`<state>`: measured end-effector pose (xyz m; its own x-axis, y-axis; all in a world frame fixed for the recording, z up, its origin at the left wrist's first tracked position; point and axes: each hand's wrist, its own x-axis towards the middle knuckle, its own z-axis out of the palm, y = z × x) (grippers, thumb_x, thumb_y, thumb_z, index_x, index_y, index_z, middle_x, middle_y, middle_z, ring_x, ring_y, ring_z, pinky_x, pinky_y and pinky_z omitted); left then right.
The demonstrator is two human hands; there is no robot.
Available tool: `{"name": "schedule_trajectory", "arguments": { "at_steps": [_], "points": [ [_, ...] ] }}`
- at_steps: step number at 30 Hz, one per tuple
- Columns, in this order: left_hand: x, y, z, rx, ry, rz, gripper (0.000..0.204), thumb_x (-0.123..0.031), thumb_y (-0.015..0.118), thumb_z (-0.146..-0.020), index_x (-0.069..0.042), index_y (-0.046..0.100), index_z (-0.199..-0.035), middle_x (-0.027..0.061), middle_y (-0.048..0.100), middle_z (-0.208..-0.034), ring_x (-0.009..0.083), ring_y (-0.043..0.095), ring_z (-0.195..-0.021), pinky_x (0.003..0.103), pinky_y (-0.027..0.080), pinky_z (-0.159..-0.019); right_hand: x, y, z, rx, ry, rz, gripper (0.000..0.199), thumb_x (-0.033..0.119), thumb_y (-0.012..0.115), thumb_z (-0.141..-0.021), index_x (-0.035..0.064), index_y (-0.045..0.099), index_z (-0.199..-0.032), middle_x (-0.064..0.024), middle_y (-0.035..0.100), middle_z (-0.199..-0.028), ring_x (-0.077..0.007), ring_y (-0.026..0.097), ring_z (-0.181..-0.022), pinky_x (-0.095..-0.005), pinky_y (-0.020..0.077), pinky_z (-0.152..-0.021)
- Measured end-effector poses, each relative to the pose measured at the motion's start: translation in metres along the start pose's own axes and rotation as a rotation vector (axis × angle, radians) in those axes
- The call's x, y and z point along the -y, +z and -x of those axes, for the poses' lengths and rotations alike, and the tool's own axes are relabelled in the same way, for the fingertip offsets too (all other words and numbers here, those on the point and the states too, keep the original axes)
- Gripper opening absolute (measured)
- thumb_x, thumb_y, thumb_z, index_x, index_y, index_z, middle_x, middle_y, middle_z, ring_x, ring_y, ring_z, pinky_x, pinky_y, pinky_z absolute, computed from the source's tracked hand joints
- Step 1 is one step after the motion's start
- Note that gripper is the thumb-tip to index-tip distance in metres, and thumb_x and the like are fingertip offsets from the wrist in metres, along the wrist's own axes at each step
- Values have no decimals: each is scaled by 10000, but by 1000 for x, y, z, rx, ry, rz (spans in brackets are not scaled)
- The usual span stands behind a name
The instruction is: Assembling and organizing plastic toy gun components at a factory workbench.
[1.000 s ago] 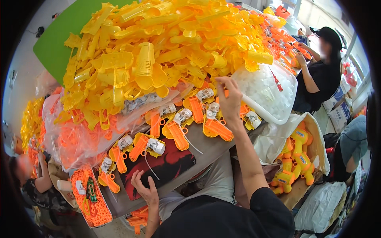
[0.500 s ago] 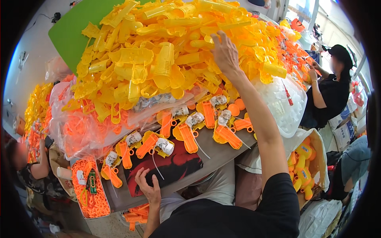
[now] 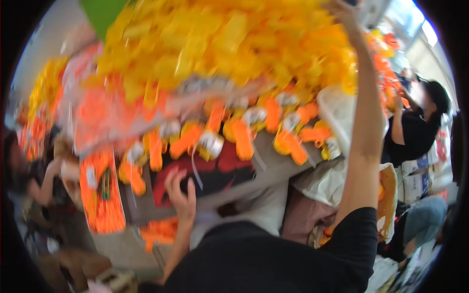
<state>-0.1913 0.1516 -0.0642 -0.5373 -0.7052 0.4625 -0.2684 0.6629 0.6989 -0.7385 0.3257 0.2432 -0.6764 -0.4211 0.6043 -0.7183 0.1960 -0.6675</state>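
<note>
well, right hand [image 3: 343, 13] by yellow heap [image 3: 220, 46]

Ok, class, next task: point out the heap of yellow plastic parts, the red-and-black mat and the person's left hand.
Heap of yellow plastic parts [image 3: 220, 44]: head view, middle of the blurred heap.
Red-and-black mat [image 3: 224, 171]: head view, bare surface near its middle.
Left hand [image 3: 183, 200]: head view, middle of the hand.

The single view is taken from the head of the person [image 3: 264, 259], with a wide fisheye lens inside a dark round border. It looks down and forward, standing quite near above the surface [image 3: 276, 171], so that the yellow heap [image 3: 234, 36] fills much of the upper part.
</note>
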Motion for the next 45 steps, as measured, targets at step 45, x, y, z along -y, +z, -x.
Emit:
{"name": "schedule_trajectory", "arguments": {
  "at_steps": [45],
  "points": [
    [17, -54, 37, -226, 121, -33, 270, -101, 717, -832, -87, 678, -1099, 173, 510, -1399, 356, 494, -1230, 487, 383, -1023, 85, 267, 407, 374, -381, 632, 213, 198, 639, -962, 138, 715, -1152, -7, 666, -1237, -252, 569, -1144, -443, 356, -1023]
  ]
}}
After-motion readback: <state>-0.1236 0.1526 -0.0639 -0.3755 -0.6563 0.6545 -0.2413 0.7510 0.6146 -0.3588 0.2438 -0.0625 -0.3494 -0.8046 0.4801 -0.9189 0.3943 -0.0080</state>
